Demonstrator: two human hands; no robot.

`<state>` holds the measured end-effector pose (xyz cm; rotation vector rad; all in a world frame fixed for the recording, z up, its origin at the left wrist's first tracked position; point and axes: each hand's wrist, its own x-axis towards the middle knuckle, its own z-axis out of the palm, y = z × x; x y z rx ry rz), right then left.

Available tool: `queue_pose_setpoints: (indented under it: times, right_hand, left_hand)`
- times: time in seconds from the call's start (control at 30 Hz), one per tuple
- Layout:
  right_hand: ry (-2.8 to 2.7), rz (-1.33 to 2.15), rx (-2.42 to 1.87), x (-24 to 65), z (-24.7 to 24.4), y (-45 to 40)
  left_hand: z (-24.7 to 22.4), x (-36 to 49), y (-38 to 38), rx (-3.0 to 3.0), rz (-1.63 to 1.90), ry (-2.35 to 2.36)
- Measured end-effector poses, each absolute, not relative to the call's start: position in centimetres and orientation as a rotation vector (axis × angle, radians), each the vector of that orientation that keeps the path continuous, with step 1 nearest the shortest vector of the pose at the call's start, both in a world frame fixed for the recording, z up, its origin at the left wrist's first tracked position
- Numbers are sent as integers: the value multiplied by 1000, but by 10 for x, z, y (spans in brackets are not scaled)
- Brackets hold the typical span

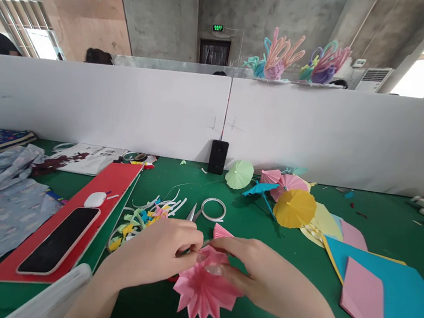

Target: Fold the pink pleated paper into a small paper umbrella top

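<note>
A pink pleated paper fan with a zigzag edge is spread between my two hands, low in the middle of the view. My left hand is closed, its thumb and fingertips pinching the fan's upper left folds. From the other side my right hand grips the paper between thumb and fingers. A smaller pleated pink piece shows just above the right fingers. Scissors lie behind my left hand, their blades pointing away and their handles mostly hidden. Close behind them is a roll of white tape.
Paper scraps lie left of the scissors. A phone rests on a red board. Small paper umbrellas stand at the back right, near blue paper sheets. Another phone leans against the white partition.
</note>
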<state>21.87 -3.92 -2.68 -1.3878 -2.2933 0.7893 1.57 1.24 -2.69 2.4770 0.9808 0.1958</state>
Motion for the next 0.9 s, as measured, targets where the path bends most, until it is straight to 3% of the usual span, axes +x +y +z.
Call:
queue_pose_setpoints:
  times: [0.53, 0.9]
  right_hand:
    - [-2414, 690, -1373, 218, -38, -42]
    - [-2423, 864, -1277, 217, -34, -43]
  left_hand:
    - [-23, 20, 7, 2465, 120, 928]
    - [-20, 23, 4, 2414, 162, 1089]
